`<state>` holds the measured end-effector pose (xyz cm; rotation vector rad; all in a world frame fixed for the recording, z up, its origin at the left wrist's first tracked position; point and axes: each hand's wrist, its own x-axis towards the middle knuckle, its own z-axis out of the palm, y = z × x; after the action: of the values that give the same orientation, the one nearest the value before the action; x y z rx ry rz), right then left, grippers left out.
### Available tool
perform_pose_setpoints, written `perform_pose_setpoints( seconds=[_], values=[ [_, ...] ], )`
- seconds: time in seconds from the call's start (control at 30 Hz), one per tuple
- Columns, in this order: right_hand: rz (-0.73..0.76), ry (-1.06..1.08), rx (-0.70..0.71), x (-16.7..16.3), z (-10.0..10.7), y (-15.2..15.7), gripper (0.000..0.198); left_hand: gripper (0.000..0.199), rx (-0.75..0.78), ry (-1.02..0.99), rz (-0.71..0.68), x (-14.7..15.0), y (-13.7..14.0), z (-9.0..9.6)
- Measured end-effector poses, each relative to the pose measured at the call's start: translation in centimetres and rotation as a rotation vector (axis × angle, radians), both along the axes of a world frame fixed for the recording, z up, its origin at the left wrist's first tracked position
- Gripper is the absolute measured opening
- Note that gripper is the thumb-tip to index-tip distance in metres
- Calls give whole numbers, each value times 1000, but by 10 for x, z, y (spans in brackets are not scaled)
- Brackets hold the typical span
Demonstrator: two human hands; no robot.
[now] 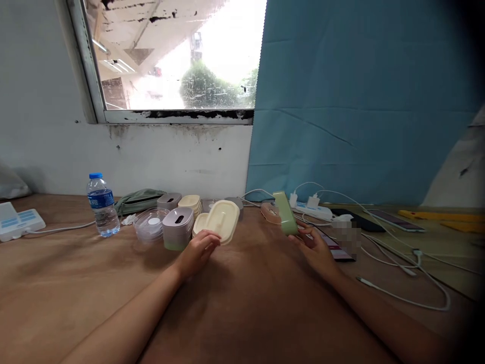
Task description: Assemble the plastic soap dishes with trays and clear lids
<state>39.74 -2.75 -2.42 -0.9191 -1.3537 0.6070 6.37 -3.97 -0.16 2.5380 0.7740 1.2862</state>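
My left hand (200,248) is closed on the lower edge of a cream rounded-rectangular lid (224,222), held tilted up off the table. Right behind it stand more cream pieces (200,222), partly covered by the lid and my fingers. On the right, my right hand (315,248) grips the lower end of a light green rounded box-like piece (285,215), tilted upright; its inside is hidden. Left of my left hand are a pale purple container with a dark slot (178,228) and a clear round tub (148,227).
Behind are a cream stack (191,201), a green pouch (139,201) and a water bottle (101,207). A tape roll (270,213), power strip (314,210), phones (396,220) and loose white cables (401,304) lie on the right. Another power strip (22,222) sits far left.
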Motion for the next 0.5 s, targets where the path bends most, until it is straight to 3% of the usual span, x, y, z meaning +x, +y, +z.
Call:
perform_pose_setpoints(
  seconds=[0.13,0.23,0.5],
  values=[
    [5,36,-9,-3,4,1,32,17,-118,155,-230,10,-13,4],
    [21,-14,-37,-8,2,2,33,16,-202,275,-325,14,-18,5],
    [171,-90,-101,-18,6,-9,32,18,-366,270,-279,11,-17,-3]
  ],
)
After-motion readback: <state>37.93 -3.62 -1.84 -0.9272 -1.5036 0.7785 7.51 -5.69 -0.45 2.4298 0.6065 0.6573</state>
